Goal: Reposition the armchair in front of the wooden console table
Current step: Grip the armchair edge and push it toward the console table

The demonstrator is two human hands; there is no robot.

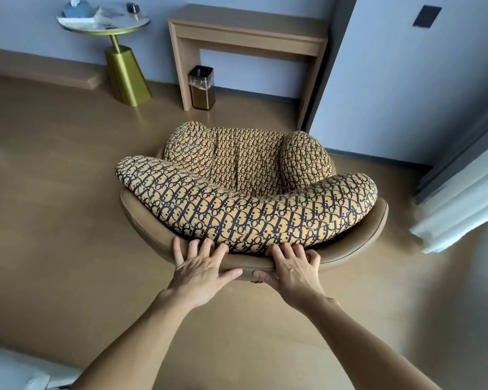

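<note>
Gripping the rear rim of the armchair (248, 190), we are standing behind its backrest. The left hand (202, 267) and the right hand (289, 267) are lying close together on the tan leather shell, fingers spread over the top edge, thumbs tucked under. The armchair is sitting on the wood floor (54, 206), seat facing the wooden console table (248, 32), roughly in line with it but well apart. A small waste bin (201, 87) is standing under the console's left side. We are judging the task partly done: the closing push is remaining.
</note>
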